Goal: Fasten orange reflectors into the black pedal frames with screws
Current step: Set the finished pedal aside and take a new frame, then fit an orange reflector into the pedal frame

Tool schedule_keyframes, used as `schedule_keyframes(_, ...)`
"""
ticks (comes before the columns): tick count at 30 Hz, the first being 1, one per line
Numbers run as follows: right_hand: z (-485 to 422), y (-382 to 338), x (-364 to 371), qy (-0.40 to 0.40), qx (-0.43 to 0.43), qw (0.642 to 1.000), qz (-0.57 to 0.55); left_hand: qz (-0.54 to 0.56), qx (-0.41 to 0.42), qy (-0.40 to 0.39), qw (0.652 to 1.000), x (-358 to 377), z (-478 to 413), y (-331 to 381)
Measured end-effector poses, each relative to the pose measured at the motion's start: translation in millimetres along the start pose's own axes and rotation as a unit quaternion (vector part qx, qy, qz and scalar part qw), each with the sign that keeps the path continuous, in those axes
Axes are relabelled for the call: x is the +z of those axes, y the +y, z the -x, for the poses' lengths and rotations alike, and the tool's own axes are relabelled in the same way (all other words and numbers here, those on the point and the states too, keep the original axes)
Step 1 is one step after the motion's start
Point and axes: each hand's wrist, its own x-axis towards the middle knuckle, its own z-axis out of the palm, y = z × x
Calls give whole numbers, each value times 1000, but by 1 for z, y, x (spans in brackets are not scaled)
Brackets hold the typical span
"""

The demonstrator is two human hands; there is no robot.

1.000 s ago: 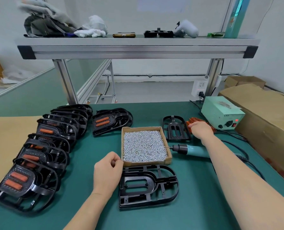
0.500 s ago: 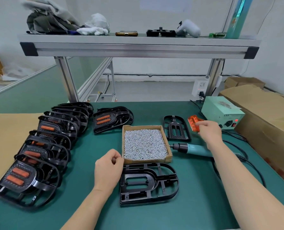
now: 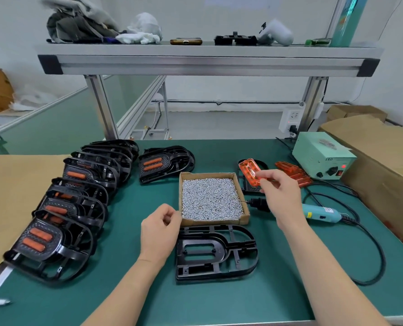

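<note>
An empty black pedal frame (image 3: 217, 251) lies flat on the green table in front of me. Behind it stands a cardboard box of silver screws (image 3: 211, 198). My right hand (image 3: 281, 196) pinches an orange reflector (image 3: 249, 171) in the air, right of the box and over another black frame (image 3: 248, 185). More orange reflectors (image 3: 294, 172) lie in a pile further right. My left hand (image 3: 159, 229) hovers with curled fingers at the box's near left corner; whether it holds anything is hidden. A teal electric screwdriver (image 3: 318, 214) lies right of the box.
A row of finished pedals with reflectors (image 3: 61, 208) runs along the left, one more pedal (image 3: 165, 163) behind the box. A mint power supply (image 3: 322, 157) and its cable (image 3: 372, 250) sit at right, beside cardboard boxes (image 3: 383, 165). An aluminium shelf (image 3: 207, 61) spans overhead.
My right hand picked an orange reflector from the pile at right, lifted it and carried it left toward the screw box. My left hand stayed by the box corner.
</note>
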Motion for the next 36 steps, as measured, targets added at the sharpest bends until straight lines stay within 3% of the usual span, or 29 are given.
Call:
schedule_keyframes(8, 51, -6, 17, -93, -24, 983, -159, 15, -2, -1, 1000, 0, -2, -2)
schedule_keyframes(14, 77, 8, 18, -141, -37, 979, -141, 29, -9, 5, 1000, -1, -2, -3)
schedule_keyframes(20, 83, 16, 16, -140, -51, 980, -129, 18, 7, 29, 999, -3, 0, -2)
schedule_keyframes(29, 82, 20, 13, -128, -38, 983, -124, 8, 163, -3, 987, -5, 42, 18)
schedule_keyframes(33, 84, 20, 14, -118, -43, 986, -113, -52, 245, -47, 967, 2, 59, 24)
schedule_keyframes(36, 86, 20, 14, -112, -65, 988, -85, -79, 250, -62, 963, 4, 60, 27)
